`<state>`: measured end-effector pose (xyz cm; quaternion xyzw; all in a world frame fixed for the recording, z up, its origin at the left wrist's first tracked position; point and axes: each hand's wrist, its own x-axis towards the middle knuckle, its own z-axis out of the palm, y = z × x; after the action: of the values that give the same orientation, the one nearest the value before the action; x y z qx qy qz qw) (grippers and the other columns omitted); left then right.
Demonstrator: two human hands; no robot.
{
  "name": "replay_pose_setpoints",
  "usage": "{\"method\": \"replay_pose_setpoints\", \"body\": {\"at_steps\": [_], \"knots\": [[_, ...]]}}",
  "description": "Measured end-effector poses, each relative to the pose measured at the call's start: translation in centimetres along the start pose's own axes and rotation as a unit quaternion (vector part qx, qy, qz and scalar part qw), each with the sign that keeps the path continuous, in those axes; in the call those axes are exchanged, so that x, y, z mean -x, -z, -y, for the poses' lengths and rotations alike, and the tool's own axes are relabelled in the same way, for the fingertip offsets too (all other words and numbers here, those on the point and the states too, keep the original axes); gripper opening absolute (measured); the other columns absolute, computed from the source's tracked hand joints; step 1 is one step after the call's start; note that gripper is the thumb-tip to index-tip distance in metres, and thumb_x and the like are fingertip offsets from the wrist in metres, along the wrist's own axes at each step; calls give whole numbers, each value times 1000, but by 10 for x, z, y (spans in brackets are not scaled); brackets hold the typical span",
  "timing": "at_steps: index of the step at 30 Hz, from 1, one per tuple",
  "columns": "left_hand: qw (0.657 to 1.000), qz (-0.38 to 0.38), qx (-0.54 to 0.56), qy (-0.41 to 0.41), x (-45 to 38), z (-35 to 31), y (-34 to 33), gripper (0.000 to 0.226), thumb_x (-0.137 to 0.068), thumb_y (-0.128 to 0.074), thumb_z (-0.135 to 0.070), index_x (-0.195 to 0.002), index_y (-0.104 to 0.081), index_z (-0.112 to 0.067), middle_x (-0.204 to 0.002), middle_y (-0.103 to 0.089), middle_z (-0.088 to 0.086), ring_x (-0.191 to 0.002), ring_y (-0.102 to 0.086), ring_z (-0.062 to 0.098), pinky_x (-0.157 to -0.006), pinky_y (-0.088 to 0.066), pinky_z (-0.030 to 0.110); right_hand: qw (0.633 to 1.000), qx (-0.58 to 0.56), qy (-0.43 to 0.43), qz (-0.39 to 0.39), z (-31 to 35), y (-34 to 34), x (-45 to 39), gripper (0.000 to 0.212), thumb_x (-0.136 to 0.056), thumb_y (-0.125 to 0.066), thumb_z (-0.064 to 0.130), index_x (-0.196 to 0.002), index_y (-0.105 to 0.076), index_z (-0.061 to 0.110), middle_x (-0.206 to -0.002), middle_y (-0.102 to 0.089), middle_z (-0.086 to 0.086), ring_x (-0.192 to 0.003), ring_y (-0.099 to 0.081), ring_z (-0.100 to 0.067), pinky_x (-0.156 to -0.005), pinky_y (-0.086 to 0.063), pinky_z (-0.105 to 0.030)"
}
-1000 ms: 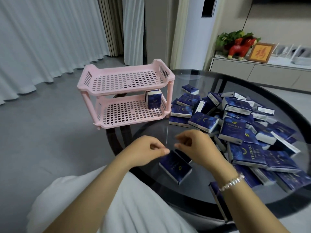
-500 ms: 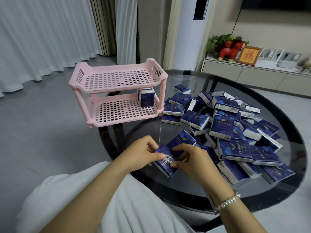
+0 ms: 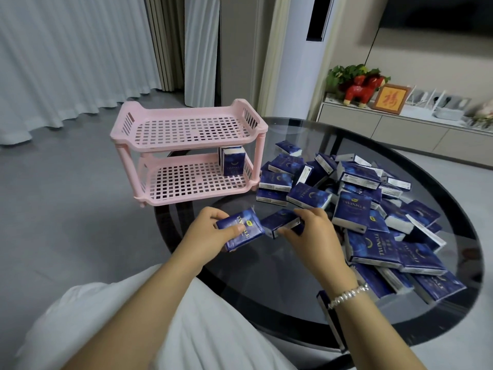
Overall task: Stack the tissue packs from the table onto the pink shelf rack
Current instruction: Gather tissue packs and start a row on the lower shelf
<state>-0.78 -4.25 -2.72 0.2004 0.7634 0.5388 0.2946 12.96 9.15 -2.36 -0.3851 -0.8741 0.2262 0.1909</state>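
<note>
A pink two-tier shelf rack (image 3: pixel 186 145) stands at the left edge of a round dark glass table (image 3: pixel 280 289). Its top tier is bare; on the lower tier's right end a few dark blue tissue packs (image 3: pixel 232 161) stand upright. My left hand (image 3: pixel 210 231) grips one blue tissue pack (image 3: pixel 240 231), lifted above the glass in front of the rack. Beside it my right hand (image 3: pixel 312 233) closes on a second pack (image 3: pixel 280 222) that lies low, near the glass. A heap of several more blue packs (image 3: pixel 360 209) covers the table's right half.
A low cabinet (image 3: pixel 400 129) with a red horse figure (image 3: pixel 360 89), plant and framed picture stands behind the table on the right. White curtains (image 3: pixel 66 62) hang at the left, over grey floor. My white-clothed lap (image 3: pixel 133 329) fills the bottom left.
Both hands went from empty pinching above the glass to holding packs. The left hand has lifted its pack and drawn it left; the right hand now grips a separate pack.
</note>
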Motion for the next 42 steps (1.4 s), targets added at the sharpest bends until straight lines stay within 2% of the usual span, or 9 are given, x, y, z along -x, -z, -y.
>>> {"method": "replay_pose_setpoints", "body": {"at_steps": [3, 7, 16, 20, 23, 27, 31, 37, 42], "knots": [[1000, -20, 16, -1, -1, 0, 1, 32, -83, -73, -16, -105, -49, -15, -104, -62, 8, -88, -65, 23, -84, -56, 42, 1000, 14, -15, 1, 4, -6, -8, 52, -88, -61, 39, -129, -51, 9, -131, -49, -9, -111, -55, -25, -87, -43, -30], [999, -7, 41, 11, -2, 1, 2, 38, -83, -73, -16, -114, -51, -15, -105, -64, 6, -93, -67, 22, -86, -56, 42, 998, 47, -29, 29, 9, -18, -18, 41, -82, -65, 45, -104, -60, 11, -108, -60, -9, -95, -58, -24, -68, -41, -28], [998, -24, 63, 14, -6, 3, 4, 36, -84, -71, -17, -116, -55, -13, -108, -65, 6, -97, -66, 21, -90, -55, 43, 988, 80, -52, 122, 15, -16, -32, 64, -68, -76, 51, -115, -52, 15, -130, -37, -6, -90, -58, -24, -68, -48, -32], [994, -28, 97, 33, -10, 4, 7, 33, -88, -67, -13, -117, -55, -6, -109, -66, 10, -95, -66, 22, -84, -56, 38, 992, -9, -34, 118, 16, -17, -30, 64, -67, -81, 39, -116, -43, 20, -117, -47, -3, -97, -56, -22, -72, -47, -32], [993, -29, 111, 35, -9, 1, 9, 22, -91, -62, -11, -111, -56, -5, -104, -66, 11, -85, -65, 19, -73, -56, 31, 988, -135, -26, 72, 14, -19, -28, 37, -77, -76, 28, -101, -50, 20, -87, -56, 4, -72, -53, -12, -61, -44, -28], [994, -25, 107, 1, -5, -3, 6, 6, -96, -53, -12, -97, -57, -16, -83, -65, -4, -70, -60, 6, -60, -51, 18, 955, -293, -48, 21, 16, -14, -25, 17, -83, -70, 23, -94, -58, 17, -73, -60, 3, -54, -50, -2, -50, -38, -14], [996, 5, 83, -36, 0, -6, 2, 17, -99, -48, -18, -111, -60, -19, -88, -67, -8, -73, -62, 5, -60, -49, 18, 902, -425, -46, 66, 26, -6, -18, 4, -88, -63, 14, -91, -62, 13, -63, -64, 7, -43, -46, 1, -46, -39, -14], [985, 89, 139, -39, 12, -11, -8, 30, -95, -52, -30, -119, -59, -13, -106, -71, 8, -91, -70, 18, -77, -60, 34, 915, -397, -21, 64, 31, -5, -13, 12, -82, -71, 20, -92, -67, 16, -79, -71, 2, -65, -63, -1, -57, -46, -16], [982, 132, 127, -33, 19, -12, -17, 28, -93, -59, -24, -118, -59, -12, -106, -72, 9, -94, -71, 20, -76, -60, 35, 910, -404, -1, 92, 23, 13, -5, 13, -84, -68, 12, -96, -69, 12, -61, -69, 10, -54, -61, 3, -52, -45, -12]]}}
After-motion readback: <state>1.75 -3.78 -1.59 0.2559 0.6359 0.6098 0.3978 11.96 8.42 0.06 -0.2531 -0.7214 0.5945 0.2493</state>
